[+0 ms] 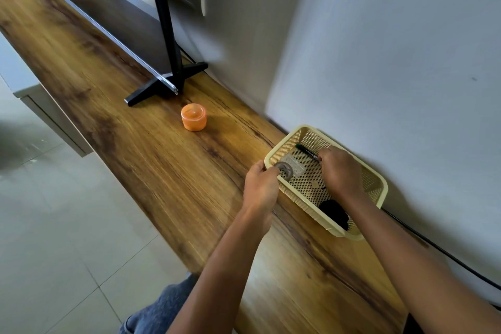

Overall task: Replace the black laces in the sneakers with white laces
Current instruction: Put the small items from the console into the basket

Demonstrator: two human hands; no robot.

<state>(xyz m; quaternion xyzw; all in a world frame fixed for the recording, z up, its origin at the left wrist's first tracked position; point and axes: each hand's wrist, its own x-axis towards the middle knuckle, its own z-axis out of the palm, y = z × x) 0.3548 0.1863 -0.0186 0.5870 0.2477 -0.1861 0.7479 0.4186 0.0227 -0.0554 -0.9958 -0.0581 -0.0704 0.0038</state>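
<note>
No sneakers or white laces are in view. A cream plastic basket stands on the wooden shelf against the wall. My left hand grips the basket's near left rim. My right hand reaches inside the basket, and its curled fingers pinch the end of a dark green pen. A black bundle lies in the basket's near corner, partly under my right forearm; whether it is laces I cannot tell.
A grey ring and a clear plastic piece lie in the basket. An orange round tub stands to the left, beyond it a black screen stand. A black cable runs along the wall.
</note>
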